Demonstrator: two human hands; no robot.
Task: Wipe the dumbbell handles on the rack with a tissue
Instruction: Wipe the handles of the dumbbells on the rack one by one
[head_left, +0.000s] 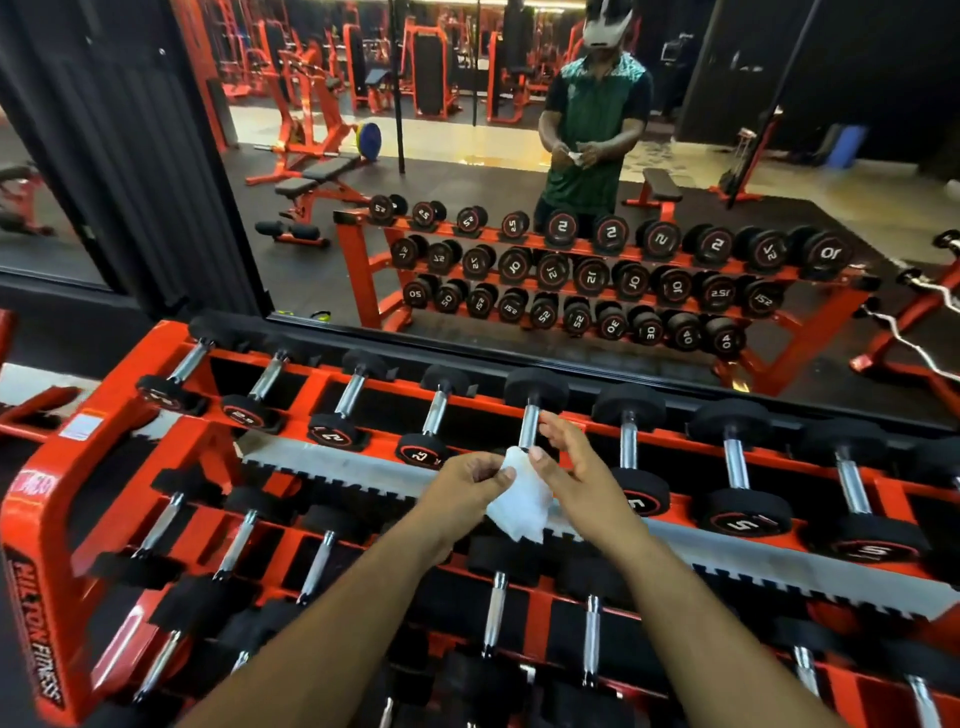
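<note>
Two bare forearms reach in from the bottom edge, over the lower rows of an orange rack (98, 447) loaded with black dumbbells. The lowest row sits partly under the arms, its chrome handles pointing away from the viewer.

Above the middle row, the left hand (465, 480) and right hand (576, 467) meet over a white tissue (522, 501). The left hand's fingers (501, 474) are curled, pinching the tissue's upper left edge between thumb and forefinger. The right hand holds the tissue's upper right side with its thumb, while its other fingers are loosely bent and spread above. The tissue hangs crumpled between the two hands, its lower edge over the grey toothed rail that runs across the rack.

Just behind the hands lies the top row. The tissue's top corner sits just in front of the near end of one dumbbell handle (530, 426), the fifth from the left; whether it touches the chrome cannot be told. More dumbbells lie to either side, the nearer right ones marked 5.

Beyond the rack stands a large wall mirror (467, 130), showing the same rack, a person in a green shirt holding the tissue, and orange gym benches and machines behind.
</note>
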